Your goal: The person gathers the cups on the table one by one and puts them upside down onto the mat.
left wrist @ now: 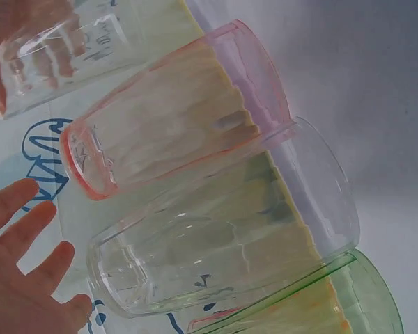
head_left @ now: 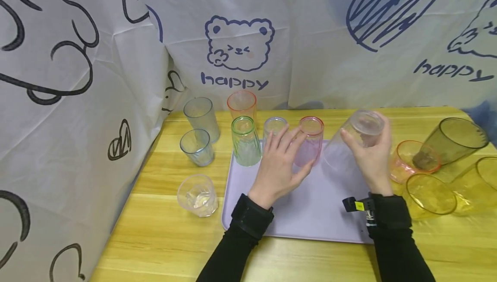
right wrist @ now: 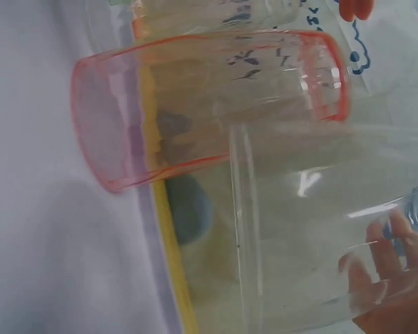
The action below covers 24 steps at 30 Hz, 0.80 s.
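My right hand (head_left: 372,156) grips a clear glass (head_left: 343,146) by its base end, mouth down and tilted, low over the right part of a lilac tray (head_left: 322,219). The right wrist view shows this glass (right wrist: 313,195) beside an upside-down pink glass (right wrist: 195,104). Fingers spread, my left hand (head_left: 276,167) hovers by the pink glass (head_left: 308,152) and a clear glass (head_left: 275,126). In the left wrist view its fingertips stand apart from the bases of the clear glass (left wrist: 223,229) and pink glass. A green glass (head_left: 247,146) stands upside down left of these.
Left of the tray are a grey-blue tumbler (head_left: 202,120), a small blue glass (head_left: 198,148) and a short clear glass (head_left: 199,198). An orange-rimmed glass (head_left: 242,104) stands behind. Right sit an orange glass (head_left: 404,165), a tilted dark tumbler (head_left: 450,144) and yellow glasses (head_left: 429,198).
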Each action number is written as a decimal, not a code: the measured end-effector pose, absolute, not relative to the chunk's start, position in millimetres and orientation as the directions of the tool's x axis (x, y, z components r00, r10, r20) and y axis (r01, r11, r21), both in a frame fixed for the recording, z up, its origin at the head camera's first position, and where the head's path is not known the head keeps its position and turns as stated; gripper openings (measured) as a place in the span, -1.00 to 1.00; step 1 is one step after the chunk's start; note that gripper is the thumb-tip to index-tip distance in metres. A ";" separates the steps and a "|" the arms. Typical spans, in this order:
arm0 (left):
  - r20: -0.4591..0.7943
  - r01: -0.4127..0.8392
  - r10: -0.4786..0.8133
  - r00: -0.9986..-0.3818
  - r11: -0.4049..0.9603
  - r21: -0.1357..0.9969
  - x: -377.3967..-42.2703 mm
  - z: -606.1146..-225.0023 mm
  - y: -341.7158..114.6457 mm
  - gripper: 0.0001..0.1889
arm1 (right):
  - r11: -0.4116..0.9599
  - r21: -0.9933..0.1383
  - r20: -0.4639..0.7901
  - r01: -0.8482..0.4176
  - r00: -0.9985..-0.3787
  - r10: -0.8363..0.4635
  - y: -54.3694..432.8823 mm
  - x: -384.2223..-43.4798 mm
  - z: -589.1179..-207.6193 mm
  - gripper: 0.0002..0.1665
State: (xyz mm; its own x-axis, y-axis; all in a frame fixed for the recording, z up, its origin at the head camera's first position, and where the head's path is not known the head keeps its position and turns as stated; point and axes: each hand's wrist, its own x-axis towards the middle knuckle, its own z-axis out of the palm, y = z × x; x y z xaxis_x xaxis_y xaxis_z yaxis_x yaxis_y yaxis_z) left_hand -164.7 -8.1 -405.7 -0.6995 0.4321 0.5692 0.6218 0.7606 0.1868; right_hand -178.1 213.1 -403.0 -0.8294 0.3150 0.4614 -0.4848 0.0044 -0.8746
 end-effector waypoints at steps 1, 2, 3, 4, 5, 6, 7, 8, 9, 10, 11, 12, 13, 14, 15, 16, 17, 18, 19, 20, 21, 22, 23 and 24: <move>0.565 0.619 0.434 -0.702 0.764 0.182 -165.2 -406.3 -8.1 -0.30 | 0.019 -0.884 0.448 -0.466 -0.836 0.318 213.1 -179.1 -404.6 -0.22; 0.560 0.616 0.435 -0.705 0.768 0.178 -165.6 -407.0 -8.2 -0.30 | 0.041 -0.894 0.435 -0.446 -0.841 0.321 213.1 -180.0 -406.2 -0.21; 0.555 0.612 0.436 -0.708 0.771 0.175 -166.0 -407.7 -8.2 -0.30 | 0.058 -0.901 0.425 -0.430 -0.847 0.320 213.3 -180.9 -407.9 -0.21; 0.550 0.609 0.437 -0.711 0.774 0.172 -166.4 -408.5 -8.2 -0.31 | 0.082 -0.908 0.415 -0.412 -0.852 0.320 213.6 -181.6 -409.4 -0.20; 0.545 0.606 0.438 -0.715 0.777 0.170 -166.7 -409.3 -8.2 -0.31 | 0.106 -0.913 0.406 -0.393 -0.858 0.316 213.9 -182.3 -410.8 -0.19; 0.540 0.603 0.439 -0.718 0.780 0.167 -167.0 -409.9 -8.2 -0.31 | 0.134 -0.917 0.399 -0.376 -0.862 0.311 214.3 -182.9 -412.3 -0.19; 0.537 0.600 0.440 -0.720 0.783 0.164 -167.2 -410.4 -8.2 -0.31 | 0.153 -0.920 0.392 -0.361 -0.868 0.306 214.6 -183.4 -413.6 -0.19; 0.531 0.597 0.440 -0.724 0.785 0.163 -167.2 -410.7 -8.3 -0.31 | 0.173 -0.922 0.383 -0.345 -0.873 0.301 215.0 -184.0 -414.9 -0.18; 0.526 0.594 0.441 -0.728 0.788 0.162 -167.3 -411.0 -8.4 -0.31 | 0.184 -0.925 0.375 -0.333 -0.878 0.296 215.1 -184.5 -416.1 -0.17; 0.521 0.592 0.441 -0.731 0.790 0.162 -167.2 -411.0 -8.4 -0.31 | 0.197 -0.927 0.365 -0.318 -0.884 0.292 215.3 -184.7 -417.2 -0.16; 0.516 0.590 0.442 -0.734 0.791 0.161 -167.1 -410.9 -8.4 -0.31 | 0.206 -0.930 0.354 -0.304 -0.890 0.288 215.4 -185.1 -418.2 -0.15; 0.512 0.588 0.443 -0.736 0.793 0.159 -167.1 -410.8 -8.4 -0.31 | 0.218 -0.932 0.344 -0.289 -0.895 0.285 215.5 -185.5 -419.2 -0.15; 0.508 0.587 0.444 -0.738 0.794 0.158 -167.0 -410.7 -8.4 -0.31 | 0.222 -0.936 0.331 -0.274 -0.900 0.283 215.4 -186.2 -420.5 -0.14; 0.504 0.585 0.445 -0.740 0.796 0.158 -167.0 -410.5 -8.5 -0.31 | 0.228 -0.938 0.320 -0.261 -0.905 0.282 215.3 -186.8 -421.6 -0.13; 0.502 0.584 0.445 -0.741 0.796 0.157 -167.0 -410.3 -8.6 -0.31 | 0.230 -0.940 0.311 -0.252 -0.909 0.278 215.3 -187.3 -422.4 -0.12; 0.501 0.583 0.446 -0.742 0.797 0.155 -167.0 -410.3 -8.6 -0.31 | 0.237 -0.942 0.302 -0.240 -0.912 0.277 215.2 -187.8 -423.4 -0.12; 0.500 0.583 0.446 -0.742 0.798 0.153 -167.0 -410.2 -8.7 -0.31 | 0.241 -0.943 0.294 -0.230 -0.915 0.277 215.2 -188.3 -424.4 -0.12; 0.500 0.582 0.446 -0.742 0.799 0.152 -166.9 -410.3 -8.7 -0.31 | 0.242 -0.944 0.287 -0.223 -0.917 0.276 215.1 -188.9 -425.6 -0.12; 0.500 0.582 0.446 -0.742 0.799 0.151 -166.8 -410.3 -8.7 -0.31 | 0.246 -0.945 0.281 -0.215 -0.919 0.275 214.8 -189.3 -426.7 -0.11; 0.500 0.581 0.446 -0.742 0.800 0.149 -166.7 -410.4 -8.8 -0.31 | 0.256 -0.945 0.273 -0.204 -0.922 0.274 214.5 -189.3 -427.6 -0.10; 0.500 0.580 0.446 -0.743 0.802 0.147 -166.6 -410.5 -8.8 -0.31 | 0.263 -0.945 0.265 -0.194 -0.926 0.270 214.1 -189.3 -428.7 -0.09; 0.500 0.579 0.446 -0.743 0.803 0.144 -166.5 -410.7 -8.7 -0.31 | 0.273 -0.945 0.257 -0.183 -0.929 0.266 213.7 -189.3 -430.0 -0.07; 0.500 0.577 0.445 -0.743 0.804 0.141 -166.4 -410.8 -8.7 -0.31 | 0.281 -0.943 0.252 -0.177 -0.932 0.260 213.4 -189.5 -431.4 -0.05; 0.499 0.576 0.446 -0.743 0.805 0.139 -166.4 -411.0 -8.6 -0.31 | 0.287 -0.942 0.249 -0.174 -0.935 0.254 213.1 -189.7 -432.6 -0.03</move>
State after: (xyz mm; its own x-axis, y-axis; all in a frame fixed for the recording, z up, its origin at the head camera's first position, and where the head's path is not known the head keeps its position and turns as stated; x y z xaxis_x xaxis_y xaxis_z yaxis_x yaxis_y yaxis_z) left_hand -166.4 -8.6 -411.0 -0.7432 0.4456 0.4991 0.5762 0.8054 0.1389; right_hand -189.7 213.1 -432.6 -0.9345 0.2539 0.2493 -0.1735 0.2867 -0.9422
